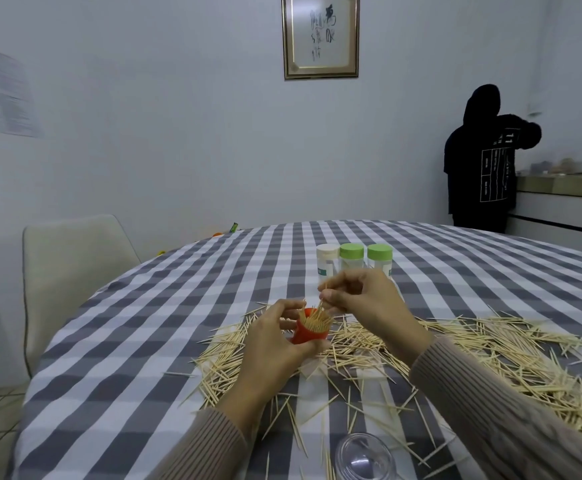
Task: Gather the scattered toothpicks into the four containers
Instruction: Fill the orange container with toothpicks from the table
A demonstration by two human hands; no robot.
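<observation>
Thin pale wooden toothpicks (pixel 462 355) lie scattered flat on the table (pixel 137 327), their long axes pointing every way, thickest in a band to the right and under both hands. Nearest the camera stands a clear plastic lid (pixel 364 457), dome up, with loose toothpicks around it. Beyond it, the left hand (pixel 275 344) has its grip curled round a small red plastic cup (pixel 308 332), which tilts slightly away and is packed with toothpicks standing on end, tips up. Just above the cup's mouth, the right hand (pixel 362 299) pinches a few toothpicks between thumb and fingertips, their long axes nearly upright and their lower ends among those in the cup. Farther back, three cylindrical containers stand upright in a row, touching or nearly so: a white-capped container (pixel 327 259) and two green-capped containers (pixel 351 256).

The table is round, covered by a grey-and-white checked cloth. A pale upholstered chair (pixel 71 271) sits at its left edge. On the far white wall hangs a framed calligraphy sheet (pixel 320 36); at right, a person in a dark hooded top (pixel 480 161) stands facing a counter.
</observation>
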